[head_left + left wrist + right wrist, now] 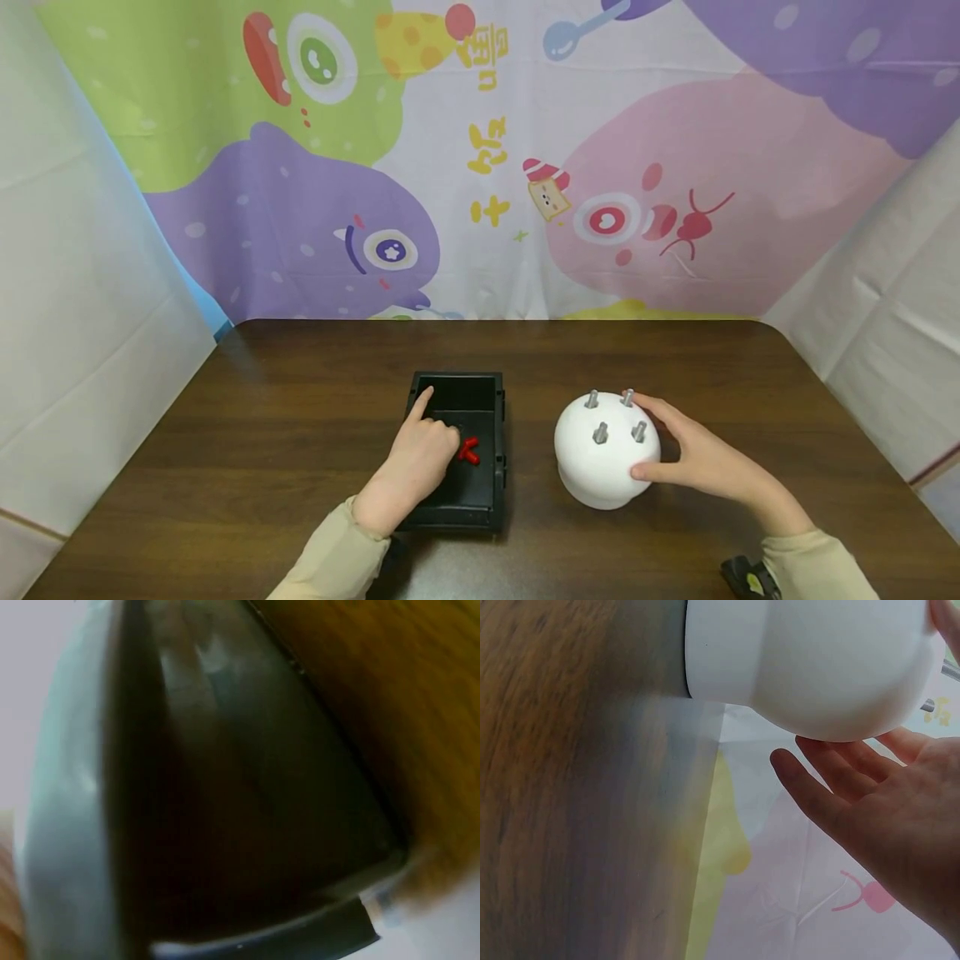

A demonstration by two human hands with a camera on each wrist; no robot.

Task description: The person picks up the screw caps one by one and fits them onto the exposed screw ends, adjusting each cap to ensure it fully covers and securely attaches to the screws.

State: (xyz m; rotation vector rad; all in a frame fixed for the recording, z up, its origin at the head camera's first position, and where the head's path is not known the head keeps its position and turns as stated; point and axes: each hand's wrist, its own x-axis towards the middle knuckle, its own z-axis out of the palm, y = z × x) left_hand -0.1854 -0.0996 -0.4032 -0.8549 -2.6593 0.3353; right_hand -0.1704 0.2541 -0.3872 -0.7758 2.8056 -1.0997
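**Catalogue: dark wooden tabletop [300, 433], one black bin [459, 527], one white domed body [603, 467], two hands**

Head view.
Surface: brown wood grain, far corners rounded, carrying the bin.
Room: printed curtain [480, 250] beyond the bin, with green, purple and pink cartoon creatures and yellow lettering; white side panels [97, 317] to the bin's left and right, well apart from it.
Red pieces [468, 451]: small, on the bin's floor.
White domed body: on the tabletop, right of the bin and apart from it; four metal pegs [601, 433] standing on its top.
Left hand [416, 458]: over the bin, back upward, index finger straight toward the bin's far end, beside the red pieces; the other fingers mostly hidden, so whether they hold anything cannot be told.
Right hand [708, 462]: right of the bin, beyond the domed body; thumb and fingers set wide, holding that body's side.
Sleeves [333, 550]: beige, one per arm.

Left wrist view.
Blurred. Dark walls of the bin fill the middle; wood lies beside it. Fingers not distinguishable.

Right wrist view.
Tabletop and curtain appear sideways. Fingers reach along the domed body's rounded side; one fingertip stands just clear of it.
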